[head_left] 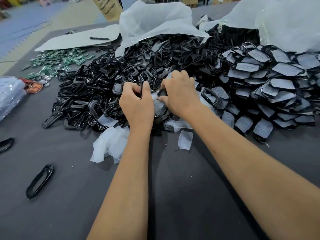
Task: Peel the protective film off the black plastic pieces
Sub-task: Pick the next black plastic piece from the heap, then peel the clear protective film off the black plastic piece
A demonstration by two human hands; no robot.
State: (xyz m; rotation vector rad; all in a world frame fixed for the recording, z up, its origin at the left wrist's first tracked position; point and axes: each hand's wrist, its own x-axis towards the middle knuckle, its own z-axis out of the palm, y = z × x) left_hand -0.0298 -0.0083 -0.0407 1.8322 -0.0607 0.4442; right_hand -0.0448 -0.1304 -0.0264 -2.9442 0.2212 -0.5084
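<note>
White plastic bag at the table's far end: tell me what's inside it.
Black plastic pieces spill from the white plastic bag's open mouth onto the table. Deeper contents are hidden by the bag's opaque wall.

glossy black plastic pieces (97,89) (filmed ones matt)

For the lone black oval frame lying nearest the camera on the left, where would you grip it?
Pinch one long side rail of the oval frame near its middle, coming from above. It lies flat and apart from the pile, and its open centre leaves room for a finger inside.
</note>
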